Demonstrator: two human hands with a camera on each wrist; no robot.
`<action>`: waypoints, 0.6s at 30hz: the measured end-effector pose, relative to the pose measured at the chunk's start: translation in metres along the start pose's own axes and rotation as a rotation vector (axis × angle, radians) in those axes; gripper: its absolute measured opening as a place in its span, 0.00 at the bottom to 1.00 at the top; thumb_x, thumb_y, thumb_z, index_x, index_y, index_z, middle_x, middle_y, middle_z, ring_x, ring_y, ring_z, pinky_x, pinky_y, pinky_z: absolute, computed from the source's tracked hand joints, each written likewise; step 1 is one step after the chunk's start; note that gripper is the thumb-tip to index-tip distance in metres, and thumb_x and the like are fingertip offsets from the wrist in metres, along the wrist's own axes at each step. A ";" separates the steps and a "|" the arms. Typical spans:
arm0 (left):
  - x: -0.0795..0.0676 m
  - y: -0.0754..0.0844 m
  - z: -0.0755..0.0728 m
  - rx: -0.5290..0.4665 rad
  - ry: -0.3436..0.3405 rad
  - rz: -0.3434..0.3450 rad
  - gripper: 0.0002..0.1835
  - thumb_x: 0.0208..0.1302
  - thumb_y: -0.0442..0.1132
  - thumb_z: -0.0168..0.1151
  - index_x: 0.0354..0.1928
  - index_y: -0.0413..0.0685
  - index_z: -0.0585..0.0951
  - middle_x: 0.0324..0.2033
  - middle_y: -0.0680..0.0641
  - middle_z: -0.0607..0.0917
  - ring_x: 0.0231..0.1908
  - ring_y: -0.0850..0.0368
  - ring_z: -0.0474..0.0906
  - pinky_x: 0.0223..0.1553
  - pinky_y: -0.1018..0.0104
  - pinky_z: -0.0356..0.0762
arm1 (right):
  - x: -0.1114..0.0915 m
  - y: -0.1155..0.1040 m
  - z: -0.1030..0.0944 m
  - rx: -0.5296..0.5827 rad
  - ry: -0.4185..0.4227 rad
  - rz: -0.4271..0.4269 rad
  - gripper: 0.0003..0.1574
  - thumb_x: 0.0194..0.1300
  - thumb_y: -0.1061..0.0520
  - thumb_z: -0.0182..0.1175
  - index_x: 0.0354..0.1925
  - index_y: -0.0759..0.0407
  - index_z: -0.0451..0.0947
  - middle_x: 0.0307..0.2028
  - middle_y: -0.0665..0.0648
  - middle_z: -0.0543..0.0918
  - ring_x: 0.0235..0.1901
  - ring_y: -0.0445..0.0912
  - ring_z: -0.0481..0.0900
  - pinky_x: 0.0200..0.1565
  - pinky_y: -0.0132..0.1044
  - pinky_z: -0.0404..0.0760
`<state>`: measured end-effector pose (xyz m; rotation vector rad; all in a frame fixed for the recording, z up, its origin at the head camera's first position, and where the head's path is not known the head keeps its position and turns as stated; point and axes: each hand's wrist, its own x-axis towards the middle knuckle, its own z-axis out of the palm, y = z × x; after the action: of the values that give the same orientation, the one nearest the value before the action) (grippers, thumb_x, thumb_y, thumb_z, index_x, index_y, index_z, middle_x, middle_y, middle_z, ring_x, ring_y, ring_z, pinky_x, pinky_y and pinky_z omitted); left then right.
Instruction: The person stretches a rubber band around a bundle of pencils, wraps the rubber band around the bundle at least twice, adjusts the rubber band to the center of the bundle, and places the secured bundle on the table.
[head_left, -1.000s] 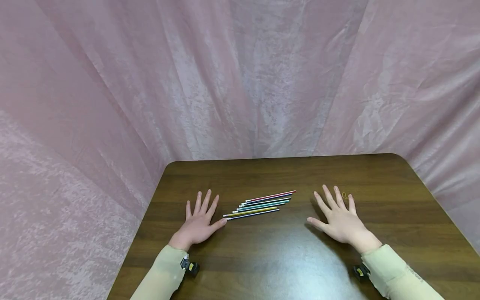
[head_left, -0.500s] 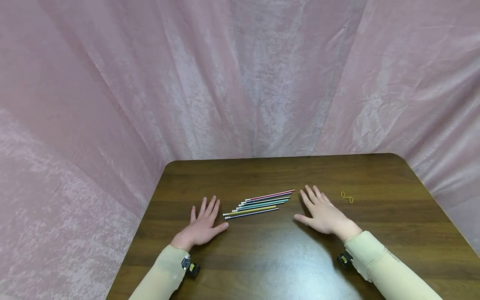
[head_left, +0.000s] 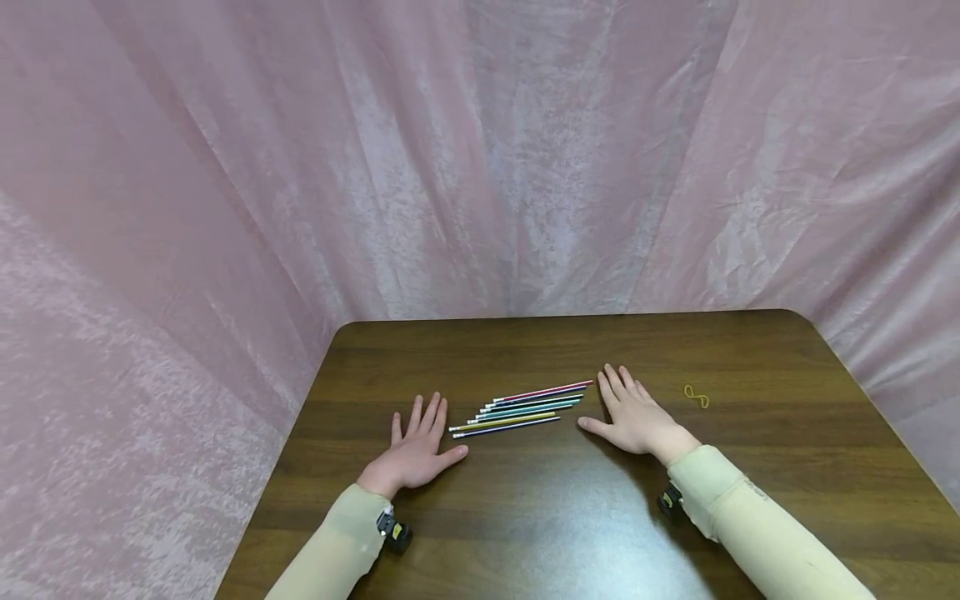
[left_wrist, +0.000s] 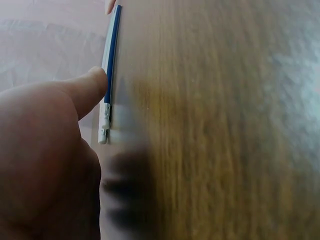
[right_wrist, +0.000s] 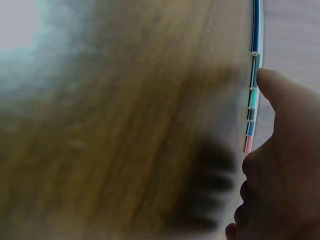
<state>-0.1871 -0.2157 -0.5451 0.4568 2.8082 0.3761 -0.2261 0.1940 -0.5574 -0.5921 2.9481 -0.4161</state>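
On the far part of the brown table [head_left: 495,350], between two hands, some colored pencils [head_left: 528,410] are lying in a slanted row. Near their left ends, the left hand [head_left: 415,452] is spreading its fingers, empty. Near their right ends, the right hand [head_left: 636,420] is stretching its fingers, empty too. Farther right, a yellow band [head_left: 696,396] is lying twisted.

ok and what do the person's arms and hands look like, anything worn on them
The left sleeve and right sleeve are long, pale yellowish-green fabric reaching the wrists. At the left wrist sits a small black device with a yellow mark; a similar black unit sits at the right wrist. The left hand and right hand are ungloved.
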 end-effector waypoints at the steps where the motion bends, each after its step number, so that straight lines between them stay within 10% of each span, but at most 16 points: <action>1: 0.000 0.001 0.000 0.006 -0.002 -0.004 0.51 0.68 0.72 0.43 0.79 0.47 0.40 0.79 0.46 0.36 0.76 0.41 0.25 0.66 0.30 0.26 | 0.001 0.001 0.001 0.014 0.005 -0.005 0.64 0.67 0.22 0.43 0.76 0.69 0.44 0.77 0.70 0.42 0.75 0.66 0.36 0.70 0.61 0.44; 18: 0.007 0.009 0.005 0.048 -0.005 -0.042 0.50 0.69 0.73 0.39 0.79 0.50 0.40 0.78 0.47 0.35 0.76 0.43 0.25 0.66 0.31 0.27 | 0.007 -0.011 -0.005 0.033 0.005 0.039 0.63 0.68 0.24 0.45 0.75 0.72 0.46 0.76 0.71 0.45 0.75 0.67 0.38 0.70 0.61 0.45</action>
<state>-0.1894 -0.2045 -0.5483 0.4071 2.8219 0.2992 -0.2293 0.1827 -0.5502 -0.5290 2.9462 -0.4619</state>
